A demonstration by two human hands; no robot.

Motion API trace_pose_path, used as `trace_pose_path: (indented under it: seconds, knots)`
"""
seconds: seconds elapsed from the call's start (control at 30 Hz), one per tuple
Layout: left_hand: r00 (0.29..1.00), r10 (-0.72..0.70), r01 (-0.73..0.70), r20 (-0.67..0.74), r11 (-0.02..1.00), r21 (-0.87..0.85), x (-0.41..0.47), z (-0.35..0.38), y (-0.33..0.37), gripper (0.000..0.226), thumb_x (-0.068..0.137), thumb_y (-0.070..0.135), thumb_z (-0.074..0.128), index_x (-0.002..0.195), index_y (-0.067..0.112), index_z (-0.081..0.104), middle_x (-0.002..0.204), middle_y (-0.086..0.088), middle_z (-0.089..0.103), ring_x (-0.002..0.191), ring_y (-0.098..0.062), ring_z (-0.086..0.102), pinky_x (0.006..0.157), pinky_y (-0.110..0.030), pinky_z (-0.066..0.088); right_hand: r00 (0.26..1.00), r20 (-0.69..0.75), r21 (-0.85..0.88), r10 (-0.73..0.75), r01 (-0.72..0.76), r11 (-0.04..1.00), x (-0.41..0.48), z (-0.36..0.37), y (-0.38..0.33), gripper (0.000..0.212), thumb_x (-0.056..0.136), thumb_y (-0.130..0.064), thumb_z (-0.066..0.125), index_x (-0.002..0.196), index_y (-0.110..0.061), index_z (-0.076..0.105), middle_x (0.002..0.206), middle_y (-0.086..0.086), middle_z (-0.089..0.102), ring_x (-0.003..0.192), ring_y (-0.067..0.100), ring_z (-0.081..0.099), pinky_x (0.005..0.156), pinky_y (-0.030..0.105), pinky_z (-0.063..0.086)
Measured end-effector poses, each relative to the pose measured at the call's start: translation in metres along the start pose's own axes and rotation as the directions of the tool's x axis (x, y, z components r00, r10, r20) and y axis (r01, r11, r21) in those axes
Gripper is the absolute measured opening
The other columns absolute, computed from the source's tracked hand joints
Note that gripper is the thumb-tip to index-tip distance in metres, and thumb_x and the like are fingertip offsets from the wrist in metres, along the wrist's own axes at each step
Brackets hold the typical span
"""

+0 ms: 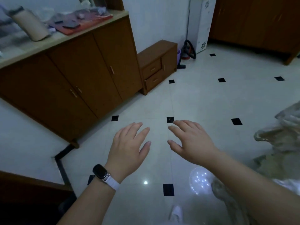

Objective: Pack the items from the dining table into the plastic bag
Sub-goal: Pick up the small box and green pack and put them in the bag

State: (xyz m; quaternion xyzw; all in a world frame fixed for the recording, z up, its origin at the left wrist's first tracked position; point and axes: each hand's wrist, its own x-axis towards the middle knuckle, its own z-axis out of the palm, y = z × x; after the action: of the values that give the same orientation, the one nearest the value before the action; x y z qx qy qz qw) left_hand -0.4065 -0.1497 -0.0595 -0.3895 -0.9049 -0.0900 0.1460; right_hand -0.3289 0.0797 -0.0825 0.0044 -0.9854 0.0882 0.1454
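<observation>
My left hand, with a dark watch on a white strap at the wrist, is stretched out over the tiled floor with fingers straight and holds nothing. My right hand is beside it, fingers spread, also empty. A crumpled, pale translucent plastic bag shows at the right edge, blurred, apart from both hands. No dining table is in view.
A long brown sideboard runs along the left wall; a beige cylinder and a red mat with dark items lie on its top. A low drawer cabinet stands past it. A white tall unit and a vacuum hose are at the back.
</observation>
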Motion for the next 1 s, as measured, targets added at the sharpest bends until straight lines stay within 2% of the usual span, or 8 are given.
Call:
trace_pose_path:
  seconds: [0.27, 0.6, 0.73, 0.8, 0.87, 1.0]
  knots:
    - [0.997, 0.075, -0.077, -0.031, 0.994, -0.083, 0.104, 0.045, -0.032, 0.043, 0.093, 0.04, 0.05, 0.126, 0.016, 0.064, 0.129, -0.009, 0.061, 0.118, -0.03, 0.056, 0.096, -0.043, 0.044, 0.996, -0.064, -0.058, 0.067, -0.071, 0.996, 0.073, 0.006, 0.053, 0.047, 0.085, -0.05, 0.047, 0.113, -0.017, 0.065, 0.119, 0.004, 0.064, 0.109, 0.028, 0.06, 0.092, 0.039, 0.046]
    - [0.953, 0.287, -0.302, -0.098, 0.925, -0.229, 0.299, 0.135, -0.089, 0.041, 0.09, 0.04, 0.052, 0.122, 0.017, 0.066, 0.126, -0.009, 0.062, 0.115, -0.028, 0.056, 0.095, -0.039, 0.043, 0.941, -0.07, -0.175, 0.33, -0.337, 0.925, 0.194, 0.043, 0.14, 0.045, 0.087, -0.05, 0.047, 0.114, -0.019, 0.064, 0.123, 0.005, 0.063, 0.112, 0.028, 0.058, 0.094, 0.04, 0.044]
    - [0.916, 0.378, -0.401, -0.135, 0.874, -0.276, 0.367, 0.157, -0.098, 0.04, 0.09, 0.039, 0.053, 0.122, 0.017, 0.066, 0.127, -0.008, 0.062, 0.117, -0.028, 0.057, 0.097, -0.04, 0.042, 0.918, -0.089, -0.223, 0.387, -0.397, 0.89, 0.233, 0.038, 0.163, 0.045, 0.087, -0.05, 0.048, 0.114, -0.018, 0.065, 0.122, 0.005, 0.063, 0.111, 0.028, 0.059, 0.094, 0.039, 0.044]
    - [0.881, 0.458, -0.467, -0.118, 0.807, -0.361, 0.433, 0.182, -0.101, 0.041, 0.091, 0.039, 0.052, 0.123, 0.017, 0.066, 0.127, -0.008, 0.061, 0.117, -0.028, 0.057, 0.098, -0.04, 0.041, 0.848, -0.119, -0.231, 0.517, -0.53, 0.816, 0.265, 0.036, 0.194, 0.046, 0.087, -0.05, 0.048, 0.115, -0.018, 0.065, 0.123, 0.005, 0.063, 0.112, 0.028, 0.058, 0.094, 0.04, 0.044]
    - [0.866, 0.476, -0.499, -0.155, 0.805, -0.321, 0.451, 0.184, -0.099, 0.041, 0.091, 0.039, 0.052, 0.123, 0.017, 0.066, 0.128, -0.009, 0.061, 0.117, -0.029, 0.056, 0.099, -0.04, 0.04, 0.847, -0.122, -0.244, 0.518, -0.531, 0.811, 0.27, 0.03, 0.196, 0.047, 0.086, -0.05, 0.047, 0.116, -0.018, 0.065, 0.123, 0.005, 0.063, 0.112, 0.029, 0.058, 0.094, 0.041, 0.045]
    - [0.803, 0.573, -0.587, -0.167, 0.709, -0.391, 0.509, 0.208, -0.072, 0.04, 0.09, 0.037, 0.056, 0.123, 0.016, 0.066, 0.128, -0.01, 0.061, 0.117, -0.03, 0.056, 0.099, -0.041, 0.04, 0.766, -0.131, -0.27, 0.629, -0.638, 0.721, 0.273, 0.027, 0.232, 0.048, 0.087, -0.05, 0.047, 0.118, -0.018, 0.064, 0.124, 0.005, 0.062, 0.113, 0.028, 0.058, 0.094, 0.041, 0.046]
